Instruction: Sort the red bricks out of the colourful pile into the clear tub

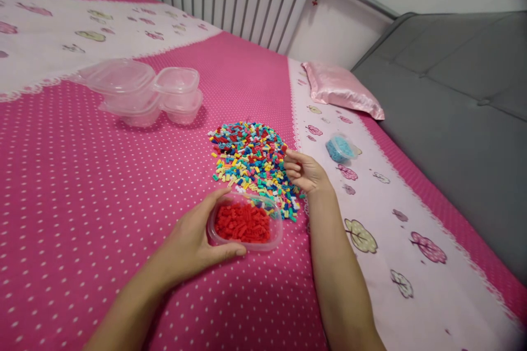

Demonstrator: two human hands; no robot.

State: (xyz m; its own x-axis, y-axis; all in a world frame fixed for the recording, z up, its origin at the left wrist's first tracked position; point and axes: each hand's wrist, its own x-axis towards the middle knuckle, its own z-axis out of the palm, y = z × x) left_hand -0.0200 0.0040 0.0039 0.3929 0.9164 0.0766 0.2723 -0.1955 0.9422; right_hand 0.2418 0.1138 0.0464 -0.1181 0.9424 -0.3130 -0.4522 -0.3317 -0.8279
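Observation:
My left hand (pixel 201 238) grips the left end of a clear plastic container (pixel 276 236), thumb along the near side and fingers round the far side. Inside lies a heap of red building bricks (pixel 242 224). Just beyond the container, a loose pile of small mixed-colour bricks (pixel 251 153) spreads over the bed, with red, yellow, blue, green and white among them. At the right edge of that pile, my right hand (pixel 304 171) pinches a small red brick (pixel 284 148) between thumb and forefinger, its other fingers curled in.
Stacked clear containers (pixel 138 93) stand at the left back on the pink dotted bedspread (pixel 156 175). A small container of light-blue bricks (pixel 341 148) sits to the right. Behind are a pink pillow (pixel 341 89), a grey headboard (pixel 453 77) and a white radiator (pixel 230 0).

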